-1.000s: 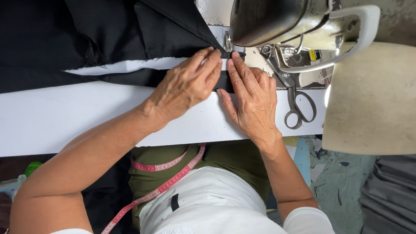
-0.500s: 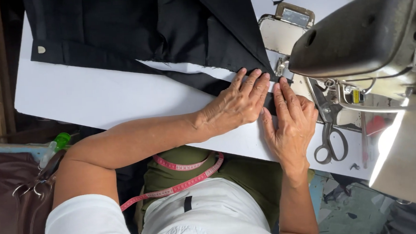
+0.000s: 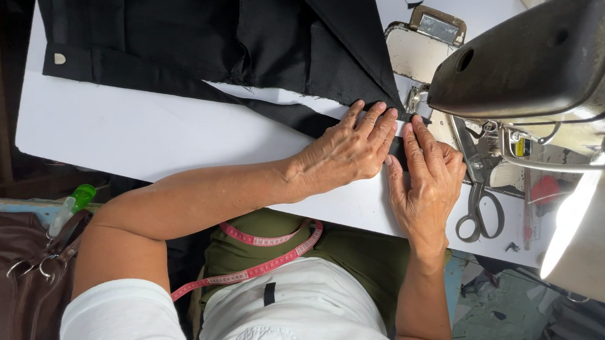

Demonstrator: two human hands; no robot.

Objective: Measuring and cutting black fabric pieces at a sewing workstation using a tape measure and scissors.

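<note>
Black fabric (image 3: 268, 47) lies across the white surface (image 3: 142, 133), its folded edge under your flat, open hands: left hand (image 3: 346, 150), right hand (image 3: 427, 184). Keep fingertips spread, pressing evenly toward the sewing machine (image 3: 531, 61), clear of the scissors (image 3: 480, 205).

A black woven fabric garment piece (image 3: 240, 35) lies spread flat across the upper left of the frame, narrowing to a strip (one frayed edge showing) at centre.
</note>
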